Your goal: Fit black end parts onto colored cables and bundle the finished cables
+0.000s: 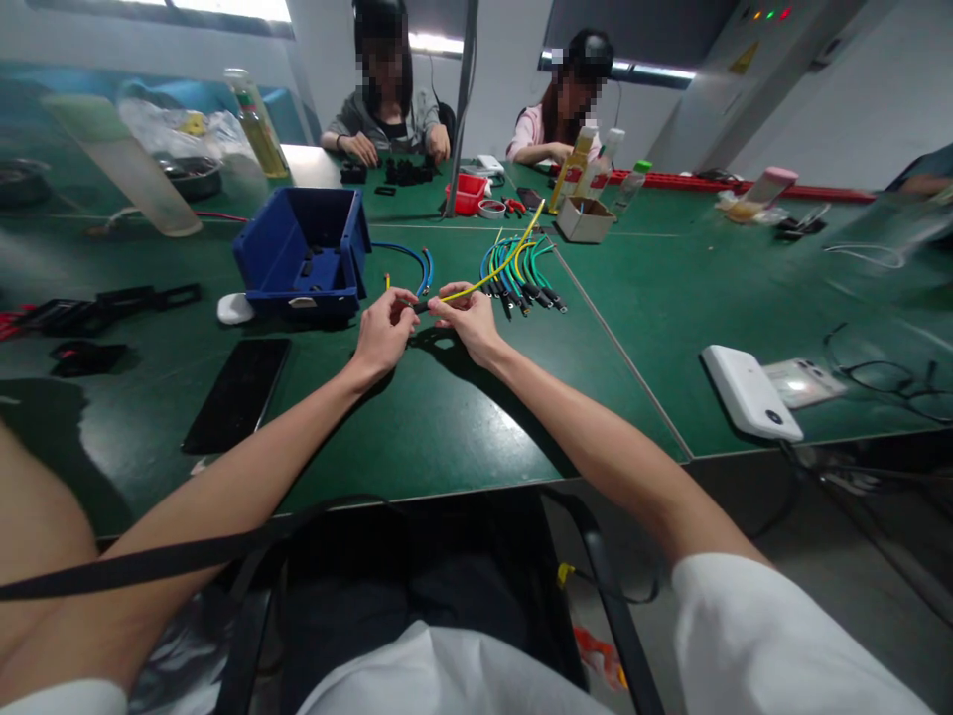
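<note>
My left hand (385,328) and my right hand (468,316) meet above the green table (447,417), both pinching one yellow wire (491,280). A small black sleeve (421,307) sits on the wire's end between my fingertips. The wire runs up and right toward a bundle of blue, green and yellow wires (521,270) with black ends lying on the table. Just left of my left hand stands a blue plastic bin (305,253) holding small black parts. A blue wire (417,260) lies beside the bin.
A black phone (238,392) lies at the left front, black parts (89,313) farther left. A white device (748,390) and glasses (889,382) lie at the right. Two persons work at the far side, near bottles (257,124), a cardboard box (585,218) and a red container (468,194).
</note>
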Tool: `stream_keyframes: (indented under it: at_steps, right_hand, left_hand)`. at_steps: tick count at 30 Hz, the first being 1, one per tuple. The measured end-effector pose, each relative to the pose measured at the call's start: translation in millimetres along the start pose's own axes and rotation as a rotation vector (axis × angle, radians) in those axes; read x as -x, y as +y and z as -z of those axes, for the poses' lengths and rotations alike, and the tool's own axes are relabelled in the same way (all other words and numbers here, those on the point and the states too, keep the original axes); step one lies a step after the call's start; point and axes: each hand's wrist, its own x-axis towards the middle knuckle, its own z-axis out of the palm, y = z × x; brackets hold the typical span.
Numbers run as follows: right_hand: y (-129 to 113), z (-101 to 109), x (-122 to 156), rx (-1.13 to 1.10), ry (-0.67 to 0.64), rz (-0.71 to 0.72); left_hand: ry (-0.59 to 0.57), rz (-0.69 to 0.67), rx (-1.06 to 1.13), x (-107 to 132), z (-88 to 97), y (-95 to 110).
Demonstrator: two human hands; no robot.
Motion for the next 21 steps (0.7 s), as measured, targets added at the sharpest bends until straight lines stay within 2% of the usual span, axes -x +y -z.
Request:
stream_keyframes:
  at_steps: [6, 12, 21]
  right_hand:
    - [1.1, -0.2, 1.6, -0.014, -0.040, 0.011]
    - [-1.1, -2.4, 2.1, -0.011, 0.000, 0.029]
    - [0.8, -7.8, 6.3, -0.010, 0.079, 0.035]
  left_hand:
    - [-0.005, 0.026, 0.050, 2.9, -3.5, 2.1]
    - [-0.003, 0.069, 0.008, -0.5, -1.4, 0.2]
    - [0.105, 0.320, 0.417, -2.3, -15.8, 0.0]
